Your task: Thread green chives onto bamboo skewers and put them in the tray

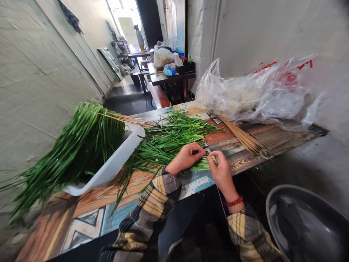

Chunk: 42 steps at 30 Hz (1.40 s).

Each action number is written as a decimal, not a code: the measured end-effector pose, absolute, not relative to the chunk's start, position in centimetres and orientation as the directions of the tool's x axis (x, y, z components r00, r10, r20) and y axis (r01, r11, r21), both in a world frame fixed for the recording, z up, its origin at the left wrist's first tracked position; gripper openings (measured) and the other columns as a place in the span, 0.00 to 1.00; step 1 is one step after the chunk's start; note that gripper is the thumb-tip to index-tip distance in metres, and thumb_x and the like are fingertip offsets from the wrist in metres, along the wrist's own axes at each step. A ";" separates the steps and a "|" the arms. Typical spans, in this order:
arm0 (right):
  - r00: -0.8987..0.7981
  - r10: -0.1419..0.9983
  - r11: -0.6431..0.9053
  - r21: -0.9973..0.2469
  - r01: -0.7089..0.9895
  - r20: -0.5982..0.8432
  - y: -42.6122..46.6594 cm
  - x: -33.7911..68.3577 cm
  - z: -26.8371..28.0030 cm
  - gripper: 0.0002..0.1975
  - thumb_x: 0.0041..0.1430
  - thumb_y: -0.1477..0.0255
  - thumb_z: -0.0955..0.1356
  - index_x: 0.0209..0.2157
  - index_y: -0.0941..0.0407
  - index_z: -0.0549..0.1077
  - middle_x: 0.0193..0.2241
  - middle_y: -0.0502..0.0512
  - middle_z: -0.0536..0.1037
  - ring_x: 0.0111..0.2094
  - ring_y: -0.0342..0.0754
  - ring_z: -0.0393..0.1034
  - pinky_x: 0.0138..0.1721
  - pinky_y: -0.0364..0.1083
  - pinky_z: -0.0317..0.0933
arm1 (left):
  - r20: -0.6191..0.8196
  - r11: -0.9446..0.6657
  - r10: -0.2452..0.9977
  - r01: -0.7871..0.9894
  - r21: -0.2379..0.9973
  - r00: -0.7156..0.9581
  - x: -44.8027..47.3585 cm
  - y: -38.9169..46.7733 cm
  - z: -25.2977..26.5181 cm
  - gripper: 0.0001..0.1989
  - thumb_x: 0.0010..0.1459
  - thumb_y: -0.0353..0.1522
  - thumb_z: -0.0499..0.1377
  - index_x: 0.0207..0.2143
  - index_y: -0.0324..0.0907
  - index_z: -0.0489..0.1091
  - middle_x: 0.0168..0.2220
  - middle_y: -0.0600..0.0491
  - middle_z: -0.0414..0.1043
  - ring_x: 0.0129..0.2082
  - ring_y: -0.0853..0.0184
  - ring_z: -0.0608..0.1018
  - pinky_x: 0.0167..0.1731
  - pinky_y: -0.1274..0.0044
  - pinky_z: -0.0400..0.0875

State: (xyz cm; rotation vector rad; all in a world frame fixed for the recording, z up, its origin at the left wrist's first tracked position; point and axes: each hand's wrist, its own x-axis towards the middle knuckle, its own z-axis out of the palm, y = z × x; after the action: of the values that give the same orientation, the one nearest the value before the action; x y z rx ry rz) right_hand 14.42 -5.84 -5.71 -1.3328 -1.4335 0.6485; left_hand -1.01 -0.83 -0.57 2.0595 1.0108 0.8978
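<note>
Long green garlic chives [174, 136] lie loose across the wood-patterned table, their pale stem ends pointing right. My left hand [188, 157] is closed in a pinch at the stem ends, with the fingertips partly hiding what they grip. Close against it, my right hand [222, 173] pinches a thin bamboo skewer [220, 200], which slants down below the palm. The two sets of fingertips nearly meet over the stems. At the left, a white tray [117, 160] holds a thick pile of chives [89, 140], with skewers [125, 118] sticking out at its top right.
A bundle of bamboo skewers [242, 136] lies on the table [286, 140] at the right. Behind it sit crumpled clear plastic bags [251, 92]. A grey basin [305, 222] stands low at the right. Farther back are another table [160, 78] and a person [140, 38].
</note>
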 end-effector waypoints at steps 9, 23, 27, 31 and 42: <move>0.165 0.934 0.234 -0.891 0.389 0.317 -5.9 14.3 -6.0 0.09 0.60 0.64 0.63 0.36 0.55 0.67 0.30 0.51 0.73 0.30 0.45 0.68 0.31 0.44 0.63 | 0.403 -0.352 0.908 0.727 0.589 0.113 -2.8 0.5 -1.4 0.08 0.55 0.25 0.55 0.32 0.38 0.73 0.32 0.51 0.71 0.33 0.68 0.72 0.35 0.77 0.66; 0.167 0.933 0.231 -0.884 0.406 0.320 -6.0 14.2 -5.8 0.10 0.60 0.64 0.63 0.37 0.56 0.68 0.32 0.53 0.75 0.30 0.46 0.70 0.30 0.44 0.63 | 0.401 -0.405 0.875 0.863 0.301 0.271 -2.1 -0.2 -1.1 0.05 0.54 0.28 0.57 0.27 0.41 0.73 0.34 0.49 0.69 0.37 0.63 0.69 0.38 0.71 0.64; 0.142 0.941 0.222 -0.876 0.429 0.308 -6.1 14.3 -5.2 0.12 0.60 0.64 0.62 0.39 0.57 0.70 0.33 0.56 0.77 0.30 0.48 0.72 0.30 0.44 0.63 | 0.398 -0.495 0.863 0.676 0.546 0.311 -1.4 -0.2 -1.3 0.04 0.52 0.26 0.58 0.28 0.41 0.73 0.31 0.53 0.71 0.35 0.67 0.71 0.38 0.75 0.65; 0.124 0.945 0.221 -0.868 0.445 0.304 -6.2 14.2 -4.9 0.13 0.61 0.63 0.62 0.38 0.57 0.72 0.34 0.56 0.79 0.30 0.48 0.73 0.30 0.45 0.64 | 0.335 -0.473 0.877 0.500 0.726 0.344 -0.6 -0.3 -1.7 0.05 0.52 0.24 0.56 0.26 0.38 0.71 0.27 0.54 0.72 0.29 0.71 0.71 0.32 0.80 0.64; 0.103 0.941 0.251 -0.871 0.423 0.321 -6.2 14.3 -4.9 0.14 0.61 0.63 0.62 0.39 0.56 0.74 0.35 0.56 0.79 0.33 0.49 0.74 0.33 0.46 0.66 | 0.305 -0.404 0.905 0.375 0.835 0.297 0.1 -0.9 -1.2 0.03 0.50 0.26 0.58 0.25 0.36 0.71 0.25 0.55 0.70 0.26 0.73 0.69 0.28 0.81 0.62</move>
State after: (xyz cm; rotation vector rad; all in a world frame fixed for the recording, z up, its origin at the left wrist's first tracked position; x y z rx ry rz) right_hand 14.34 -6.18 -4.91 -1.3407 -1.4943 0.6339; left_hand 0.06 -0.93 -1.23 1.9222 1.1392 1.0530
